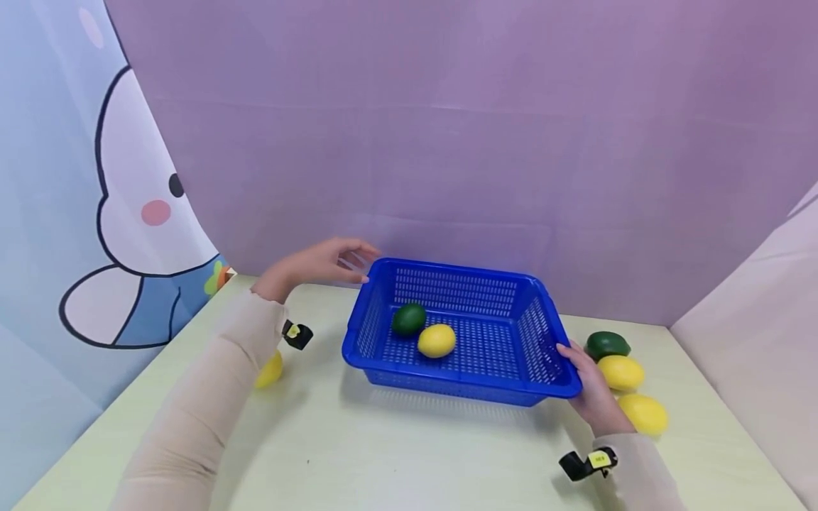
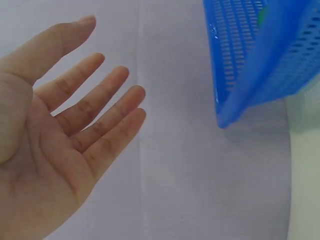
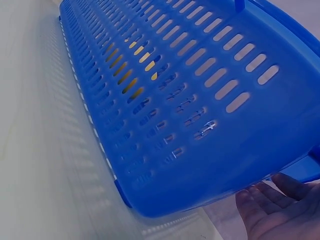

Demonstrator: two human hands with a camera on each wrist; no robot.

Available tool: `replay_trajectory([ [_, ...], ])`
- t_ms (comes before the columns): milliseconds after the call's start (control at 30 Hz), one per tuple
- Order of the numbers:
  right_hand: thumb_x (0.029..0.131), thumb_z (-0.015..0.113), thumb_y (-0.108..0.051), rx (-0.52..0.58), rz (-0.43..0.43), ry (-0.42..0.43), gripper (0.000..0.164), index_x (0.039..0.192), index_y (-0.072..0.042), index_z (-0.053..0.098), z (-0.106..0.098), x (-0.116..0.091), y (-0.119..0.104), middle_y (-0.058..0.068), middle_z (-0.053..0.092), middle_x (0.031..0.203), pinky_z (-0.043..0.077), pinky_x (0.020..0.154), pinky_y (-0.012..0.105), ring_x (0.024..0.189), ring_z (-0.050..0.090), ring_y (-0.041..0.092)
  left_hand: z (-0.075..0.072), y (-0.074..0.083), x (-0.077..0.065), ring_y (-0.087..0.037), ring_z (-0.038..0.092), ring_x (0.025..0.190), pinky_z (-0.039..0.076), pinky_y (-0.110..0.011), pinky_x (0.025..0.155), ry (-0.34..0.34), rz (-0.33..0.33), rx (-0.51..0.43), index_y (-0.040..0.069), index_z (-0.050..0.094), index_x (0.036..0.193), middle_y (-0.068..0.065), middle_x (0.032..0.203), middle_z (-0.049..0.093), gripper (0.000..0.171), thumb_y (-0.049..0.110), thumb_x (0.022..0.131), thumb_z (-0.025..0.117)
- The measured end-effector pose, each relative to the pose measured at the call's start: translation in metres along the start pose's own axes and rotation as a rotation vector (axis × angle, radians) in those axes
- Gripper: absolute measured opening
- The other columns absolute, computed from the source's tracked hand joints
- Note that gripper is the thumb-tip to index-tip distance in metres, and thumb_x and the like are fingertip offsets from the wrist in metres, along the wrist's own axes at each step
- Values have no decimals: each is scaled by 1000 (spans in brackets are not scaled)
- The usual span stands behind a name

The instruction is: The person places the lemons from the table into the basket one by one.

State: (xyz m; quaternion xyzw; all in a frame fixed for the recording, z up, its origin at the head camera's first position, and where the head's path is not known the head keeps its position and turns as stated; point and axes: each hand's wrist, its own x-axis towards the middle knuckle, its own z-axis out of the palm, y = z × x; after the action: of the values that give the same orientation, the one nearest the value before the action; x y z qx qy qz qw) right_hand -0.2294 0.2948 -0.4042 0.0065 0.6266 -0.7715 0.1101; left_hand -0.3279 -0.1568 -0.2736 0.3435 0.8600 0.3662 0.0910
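**Right hand [image 1: 594,390] gripping rectangular blue perforated plastic basket [image 1: 447,376]; left hand [image 1: 332,261] unloaded**

The basket is located mid-scene, over the pale tabletop [image 1: 383,461]. Full contact of its base with that surface cannot be determined. The right hand is clamped on the right end's rim, thumb on top. The left hand, fingers extended and thumb apart, is just beside the left end; the left wrist view shows a gap between them.

Contents: one dark green oval fruit [image 1: 409,319] and one bright yellow oval fruit [image 1: 437,341], side by side, toward the left end.

Outside, right: a second green fruit [image 1: 607,345] and two further yellow fruits [image 1: 642,414], grouped beyond the right hand.

Outside, left: a single yellow fruit [image 1: 271,369], partly hidden by the beige left sleeve [image 1: 211,397].
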Motion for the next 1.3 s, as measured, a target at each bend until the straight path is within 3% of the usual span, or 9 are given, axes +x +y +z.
replay_trajectory([
  [200, 102, 36, -36, 26, 0, -11, 68, 152, -9, -1, 3, 1, 0, -10, 62, 104, 53, 83, 27, 94, 62, 10, -1, -18, -14, -34, 52, 117, 44, -48, 97, 42, 14, 21, 3, 52, 130, -17, 133, 51, 42, 10, 89, 63],
  [567, 102, 33, -36, 4, -3, -15, 65, 152, -10, 0, 8, 1, 1, -11, 61, 104, 52, 83, 26, 94, 60, 9, -8, -46, -49, -33, 53, 113, 45, -49, 95, 156, -97, 76, 2, 52, 129, -18, 129, 54, 45, 16, 89, 65],
  [733, 102, 34, -35, 20, -12, -30, 65, 152, -9, 0, 9, 0, 2, -9, 62, 105, 53, 82, 26, 93, 61, 10, -13, -53, -68, -34, 52, 114, 46, -50, 94, 178, -158, 92, 3, 50, 129, -18, 130, 53, 46, 20, 89, 65],
  [867, 102, 35, -36, 18, -10, -22, 66, 152, -10, 1, 9, 1, 2, -10, 62, 105, 53, 83, 26, 94, 61, 10, -15, -58, -83, -36, 52, 113, 46, -51, 93, 192, -165, 105, 1, 50, 129, -20, 129, 52, 46, 19, 90, 64],
  [1100, 102, 35, -34, 36, -18, -24, 65, 152, -10, 1, 9, 3, 3, -9, 62, 105, 53, 82, 26, 94, 61, 10, -14, -75, -97, -35, 53, 111, 49, -49, 90, 213, -210, 195, 3, 51, 127, -18, 123, 55, 44, 20, 89, 66],
  [1300, 103, 33, -32, 37, -23, -28, 64, 152, -10, 0, 8, 3, 5, -9, 61, 105, 53, 82, 26, 94, 61, 10, -11, -92, -109, -39, 53, 108, 48, -51, 89, 216, -196, 221, -1, 52, 124, -22, 119, 56, 43, 20, 89, 66],
])
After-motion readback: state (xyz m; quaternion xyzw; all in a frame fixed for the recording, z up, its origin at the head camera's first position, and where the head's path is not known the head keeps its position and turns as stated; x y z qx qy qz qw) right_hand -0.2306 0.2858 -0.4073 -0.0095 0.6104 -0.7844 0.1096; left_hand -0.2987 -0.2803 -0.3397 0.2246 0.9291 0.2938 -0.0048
